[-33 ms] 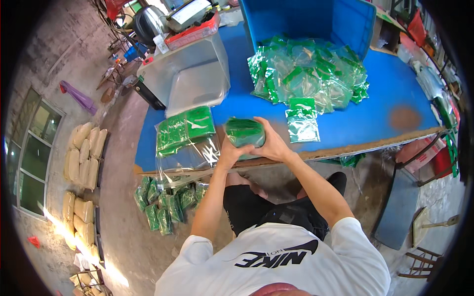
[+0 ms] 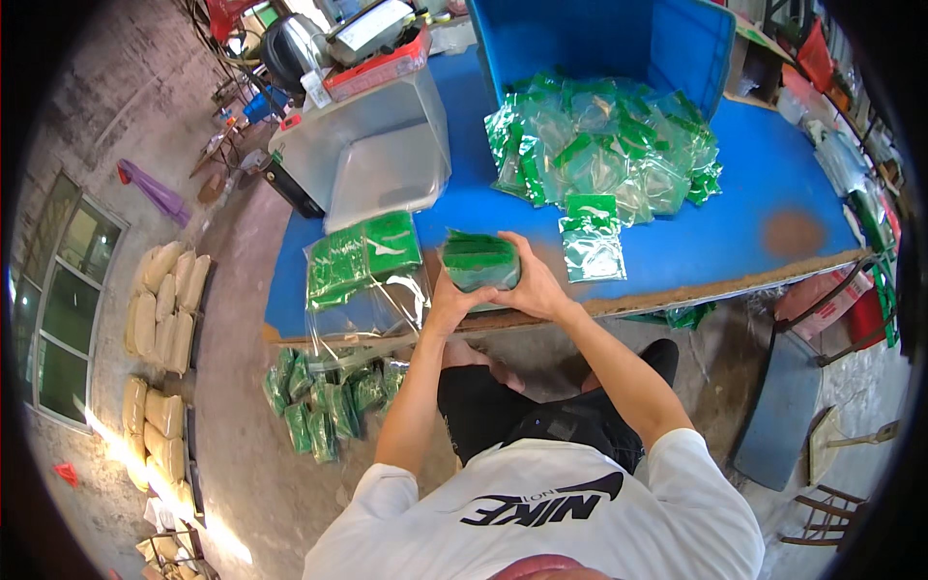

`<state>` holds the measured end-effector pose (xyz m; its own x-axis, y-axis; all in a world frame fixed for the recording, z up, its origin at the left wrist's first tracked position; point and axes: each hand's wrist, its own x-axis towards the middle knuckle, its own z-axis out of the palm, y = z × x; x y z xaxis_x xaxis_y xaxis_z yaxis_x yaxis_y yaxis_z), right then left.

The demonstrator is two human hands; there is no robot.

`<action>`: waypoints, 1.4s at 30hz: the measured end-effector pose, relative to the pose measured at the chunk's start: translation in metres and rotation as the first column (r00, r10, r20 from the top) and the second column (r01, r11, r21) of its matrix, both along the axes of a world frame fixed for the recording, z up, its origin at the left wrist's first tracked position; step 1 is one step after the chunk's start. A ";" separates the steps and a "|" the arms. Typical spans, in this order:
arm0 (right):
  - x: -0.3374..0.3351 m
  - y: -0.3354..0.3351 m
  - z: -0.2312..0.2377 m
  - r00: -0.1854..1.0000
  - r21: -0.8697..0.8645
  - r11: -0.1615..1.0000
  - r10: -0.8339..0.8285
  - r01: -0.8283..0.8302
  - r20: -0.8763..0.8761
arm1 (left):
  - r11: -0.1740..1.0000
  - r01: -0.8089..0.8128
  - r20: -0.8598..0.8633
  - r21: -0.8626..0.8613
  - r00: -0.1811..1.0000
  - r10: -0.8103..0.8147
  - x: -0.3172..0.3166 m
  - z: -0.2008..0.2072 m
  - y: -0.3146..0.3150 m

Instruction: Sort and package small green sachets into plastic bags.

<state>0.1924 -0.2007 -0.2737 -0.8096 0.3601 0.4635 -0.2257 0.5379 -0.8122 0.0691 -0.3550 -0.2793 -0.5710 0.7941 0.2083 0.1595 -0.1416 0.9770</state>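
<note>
Looks to me like the squaring-up step: the stack [image 2: 479, 255] of pouches is gripped between both hands at the table's [image 2: 764, 150] near edge, though I can't tell if its bottom is touching down. Left hand [image 2: 452, 304] grasps its left side, right hand [image 2: 534, 282] wraps the right, thumbs close together in front; the left fingertips are mostly hidden. I'd say the next move calls for even pressure from both palms, cause that film seems slick and could fan out. Going round the clock from the stack: the glossy heap [image 2: 599, 155] at one to two, thin, crinkly, clear-and-green squares spilling from a blue plastic bin [image 2: 570, 39]; a flat, shiny single pouch [image 2: 592, 240] near three; chunky wrapped bundles [image 2: 333, 411] on the floor at seven to eight; a clear bag [image 2: 365, 253] with flat green stuff inside at nine; and a cloudy, box-shaped tub [image 2: 387, 169] between ten and eleven.
</note>
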 end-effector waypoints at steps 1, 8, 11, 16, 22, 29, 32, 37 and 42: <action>0.002 -0.003 0.001 0.999 -0.043 0.999 -0.013 0.015 0.047 | 1.000 0.003 0.003 -0.003 1.000 -0.003 0.001 0.000 -0.001; 0.001 0.000 0.025 0.959 -0.113 0.993 -0.009 0.043 0.283 | 0.999 0.044 0.082 0.032 0.996 -0.047 0.002 0.006 0.001; 0.002 -0.007 0.017 0.997 -0.221 0.972 -0.078 0.076 0.000 | 0.942 -0.186 0.120 0.278 0.980 0.158 0.031 0.004 0.003; -0.003 -0.032 0.003 0.993 -0.732 0.676 0.116 -0.088 -0.012 | 0.890 -0.170 0.574 0.422 0.811 -0.117 0.051 -0.009 -0.003; 0.016 0.026 -0.003 0.988 -0.311 0.941 0.149 -0.133 0.027 | 1.000 0.030 -0.312 -0.003 0.950 -0.030 0.013 0.009 -0.027; 0.005 0.022 0.010 0.970 -0.284 0.958 0.107 -0.042 0.219 | 0.999 -0.043 -0.243 0.014 0.969 0.045 0.004 -0.013 -0.018; 0.000 0.019 0.006 0.976 -0.339 0.939 0.120 -0.052 0.184 | 0.997 -0.067 -0.152 0.042 0.986 0.072 0.008 -0.010 -0.018; 0.002 0.017 0.006 0.977 -0.410 0.912 0.119 -0.036 0.180 | 0.996 -0.075 -0.003 0.057 0.997 0.075 0.010 -0.008 -0.021; 0.011 0.016 0.027 0.990 -0.118 0.993 0.029 -0.013 0.136 | 0.997 -0.064 -0.068 0.041 0.995 0.066 0.004 -0.021 -0.021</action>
<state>0.2030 -0.1851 -0.2466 -0.8705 0.3874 0.3035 -0.1180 0.4343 -0.8930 0.0727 -0.3759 -0.2999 -0.6042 0.7462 0.2795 0.2371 -0.1666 0.9571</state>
